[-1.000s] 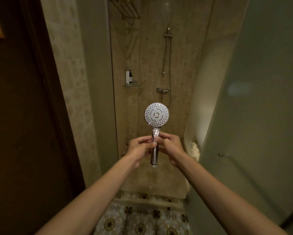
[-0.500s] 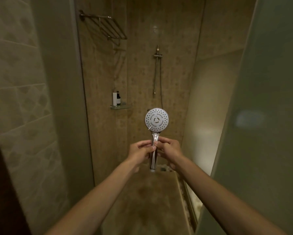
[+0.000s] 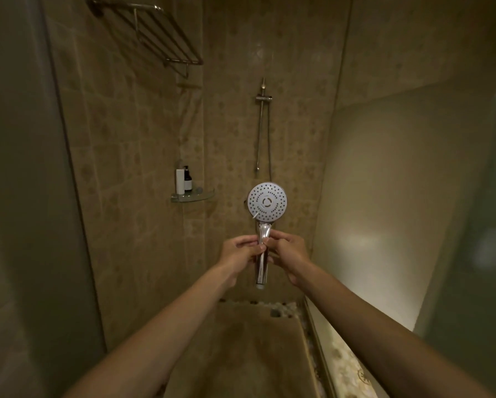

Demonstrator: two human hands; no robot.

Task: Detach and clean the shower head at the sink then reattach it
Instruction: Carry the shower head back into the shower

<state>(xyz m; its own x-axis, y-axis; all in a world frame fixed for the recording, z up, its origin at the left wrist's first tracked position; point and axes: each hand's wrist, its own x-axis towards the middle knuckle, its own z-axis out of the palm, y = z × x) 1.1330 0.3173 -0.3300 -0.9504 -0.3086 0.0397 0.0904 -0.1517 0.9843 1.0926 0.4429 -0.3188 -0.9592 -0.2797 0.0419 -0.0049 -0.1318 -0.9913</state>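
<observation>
I hold a detached chrome shower head [image 3: 267, 203] upright in front of me, its round white spray face toward the camera. My left hand [image 3: 238, 255] pinches the upper part of its handle from the left, and my right hand [image 3: 288, 255] pinches it from the right. The handle's open lower end [image 3: 260, 285] hangs free with no hose on it. On the far tiled wall stands the shower rail [image 3: 260, 124] with the hose [image 3: 269, 145] hanging beside it.
A wire towel rack [image 3: 160, 33] juts from the wall at upper left. A glass corner shelf [image 3: 192, 195] carries a white bottle and a dark bottle. Frosted glass panels flank both sides. A pebble strip and drain [image 3: 275, 311] lie on the shower floor.
The view has advanced into the shower stall; the rail, shelf and rack are nearer and larger. Both hands keep the same hold on the shower head, which stays upright.
</observation>
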